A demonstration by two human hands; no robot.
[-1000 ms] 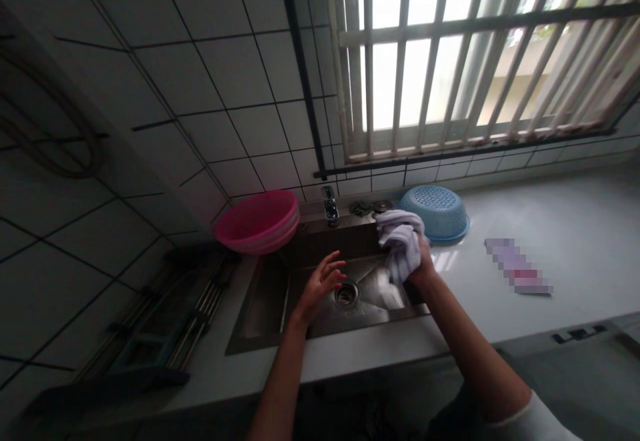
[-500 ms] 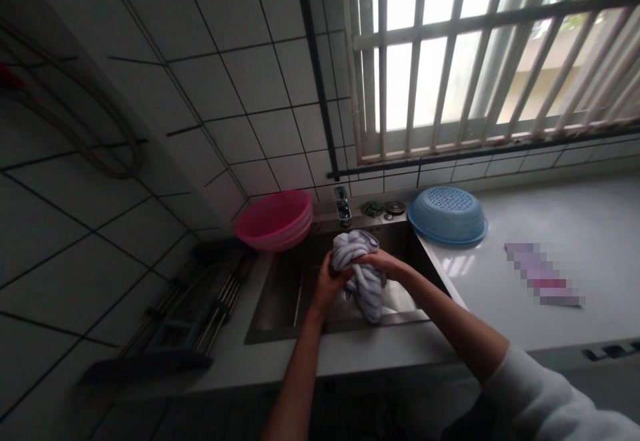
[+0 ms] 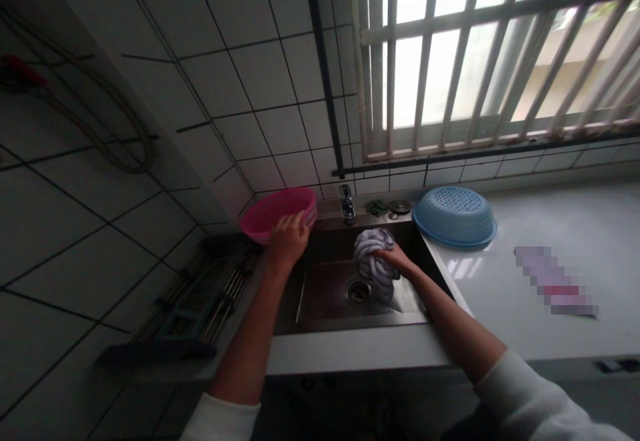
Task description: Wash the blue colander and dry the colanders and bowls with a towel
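Observation:
My right hand [image 3: 394, 259] is closed around a bunched grey-and-white striped towel [image 3: 375, 248] and holds it over the right part of the steel sink [image 3: 320, 294]. The towel hangs in a crumpled bundle beside the drain [image 3: 359, 291]. At the front right rim of the pink basin [image 3: 265, 218], my left hand [image 3: 289, 238] has its fingers curled over the edge. The basin sits behind the sink's left corner, against the tiled wall. The underside of my left hand's grip is hidden.
A chrome faucet [image 3: 347, 202] stands behind the sink, with a green cloth [image 3: 377, 208] and a drain stopper [image 3: 400, 206] to its right. An upturned blue colander [image 3: 454, 214] rests on the white counter [image 3: 505, 294]. A dark folded rack [image 3: 200, 308] lies at left.
My left hand has let go of the towel and moved left to the pink basin's rim. My right hand keeps the towel, which is now gathered more tightly.

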